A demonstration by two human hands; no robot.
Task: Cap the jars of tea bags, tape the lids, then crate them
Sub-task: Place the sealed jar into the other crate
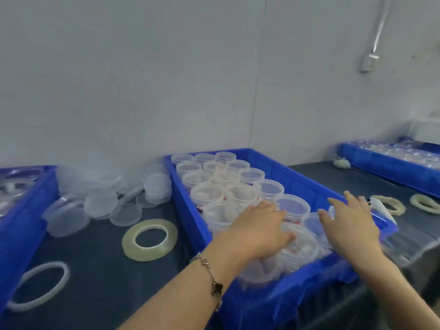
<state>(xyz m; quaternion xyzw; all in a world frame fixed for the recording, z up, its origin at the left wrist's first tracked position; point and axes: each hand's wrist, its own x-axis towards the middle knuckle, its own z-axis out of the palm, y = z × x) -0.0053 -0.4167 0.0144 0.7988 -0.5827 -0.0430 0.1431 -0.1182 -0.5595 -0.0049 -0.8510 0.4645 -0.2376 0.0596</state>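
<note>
A blue crate (185,203) in the middle holds several clear jars. Those in its right column, such as one jar (294,206), wear flat clear lids. Others (207,194) stand uncapped with white tea bags showing. My left hand (259,229), with a bracelet on the wrist, reaches into the crate's near end. Its fingers lie stretched over the jars and its thumb touches the rim of a blurred near jar (300,246). My right hand (350,222) hovers with fingers spread above the crate's right rim and holds nothing.
Loose clear lids (100,186) are heaped left of the crate on the dark table. A tape roll (150,239) and a thin white ring (67,273) lie nearer me. Another blue crate (23,225) stands at the left, a third (390,172) at far right, beside more tape rolls (400,208).
</note>
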